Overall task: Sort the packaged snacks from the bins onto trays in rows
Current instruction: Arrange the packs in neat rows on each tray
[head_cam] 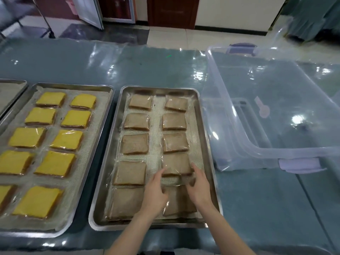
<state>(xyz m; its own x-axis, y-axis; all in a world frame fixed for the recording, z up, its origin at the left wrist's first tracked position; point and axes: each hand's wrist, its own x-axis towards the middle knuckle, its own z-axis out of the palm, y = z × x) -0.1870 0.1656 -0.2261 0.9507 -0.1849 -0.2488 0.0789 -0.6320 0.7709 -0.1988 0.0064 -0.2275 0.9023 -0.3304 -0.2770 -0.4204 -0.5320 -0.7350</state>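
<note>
A steel tray [206, 144] in the middle holds two columns of brown packaged snacks in clear wrap. My left hand [155, 192] and my right hand [199, 186] are both on the fourth brown snack [176, 165] of the right column, fingers curled on its left and right near corners. A fifth brown snack [179, 203] lies under my wrists, partly hidden. Another steel tray [88, 159] to the left holds two columns of yellow packaged snacks [55, 163].
A clear plastic bin [276, 150] with lilac latches stands to the right of the brown tray, with nothing visible inside. The edge of a third tray [11, 91] shows at far left. The table has a shiny teal cover [147, 70].
</note>
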